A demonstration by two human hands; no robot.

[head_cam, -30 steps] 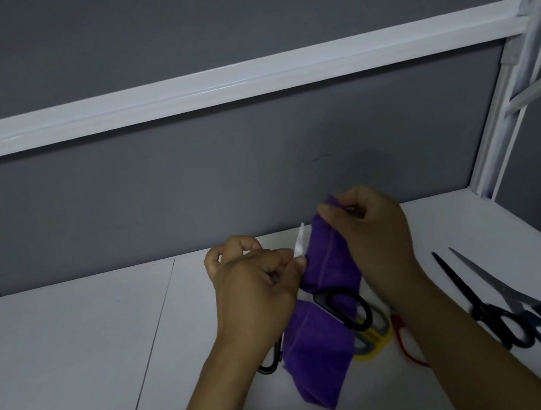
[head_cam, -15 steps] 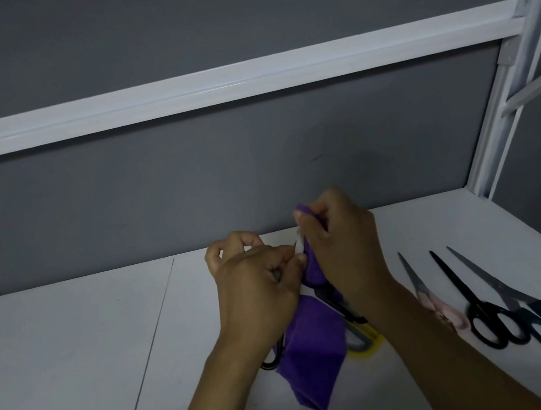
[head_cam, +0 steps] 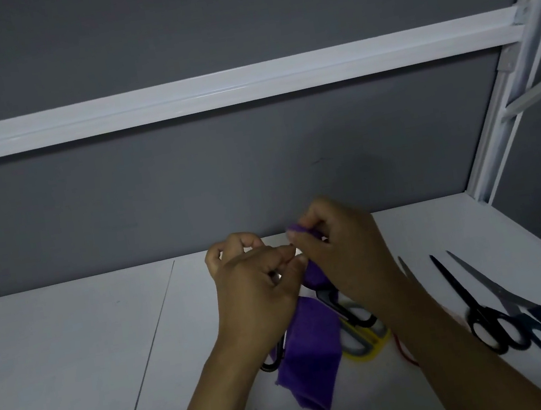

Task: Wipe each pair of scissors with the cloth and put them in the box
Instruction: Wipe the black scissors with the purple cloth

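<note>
Grey wall backs the white tabletop (head_cam: 74, 357). Left grip (head_cam: 258, 294) holds scissors (head_cam: 329, 301) above its centre; right grip (head_cam: 342, 250) pinches the purple cloth (head_cam: 311, 356) round them. Black pair (head_cam: 476, 309) and blue pair (head_cam: 523, 307) lie right.

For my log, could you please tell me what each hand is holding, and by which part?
The left hand grips black-handled scissors above their handles; right hand pinches the purple cloth by its top end, the rest hanging down.

Our left hand (head_cam: 257, 287) and right hand (head_cam: 342, 250) are bare. Behind each wrist, the left forearm (head_cam: 220, 395) and the right forearm (head_cam: 459, 352) run bare to the edge of view. A short nail (head_cam: 290, 236) shows on a fingertip at the right hand's left edge.
</note>
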